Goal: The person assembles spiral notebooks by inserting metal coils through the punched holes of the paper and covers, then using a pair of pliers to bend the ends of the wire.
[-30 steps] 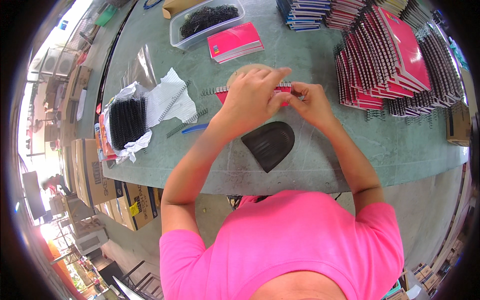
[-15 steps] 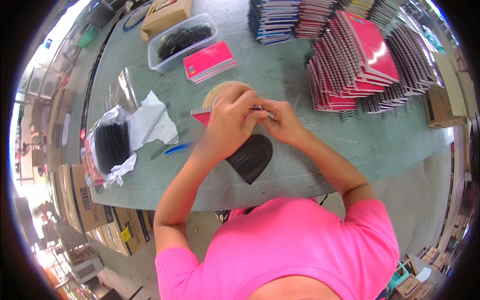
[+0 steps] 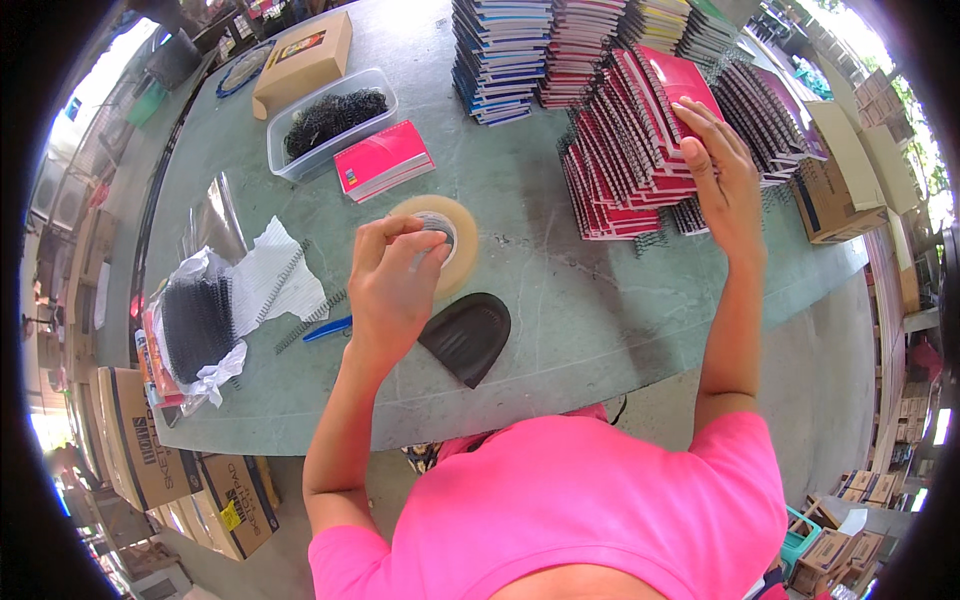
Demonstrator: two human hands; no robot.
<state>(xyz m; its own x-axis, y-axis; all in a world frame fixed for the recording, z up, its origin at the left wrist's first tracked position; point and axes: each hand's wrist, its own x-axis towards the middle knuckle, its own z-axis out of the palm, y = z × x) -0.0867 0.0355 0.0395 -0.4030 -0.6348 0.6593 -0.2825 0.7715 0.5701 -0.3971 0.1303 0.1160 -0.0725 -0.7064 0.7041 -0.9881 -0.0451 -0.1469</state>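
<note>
My right hand [image 3: 722, 170] lies on the top red spiral notebook [image 3: 682, 72] of a leaning pile at the right. Its fingers are stretched over the cover, thumb apart. My left hand [image 3: 392, 285] is raised in front of a roll of clear tape [image 3: 462, 262]. Its fingers are curled, with thumb and fingertips close together; anything small between them cannot be made out. Just right of that wrist lies a black, rounded, ridged piece [image 3: 470, 335]. A blue pen [image 3: 328, 329] and a loose coil [image 3: 300, 325] lie left of the wrist.
Black coils fill a clear plastic tub [image 3: 278, 160], beside a small stack of pink-red notebooks [image 3: 385, 160]. More coils lie on crumpled paper [image 3: 285, 270] at left. Tall notebook stacks [image 3: 500, 60] stand at the back, and an open carton [image 3: 835, 200] at the right edge.
My hands have parted from a red spiral notebook they held together. The right hand has moved right onto the pile; the left stays near the tape. The view has shifted slightly.
</note>
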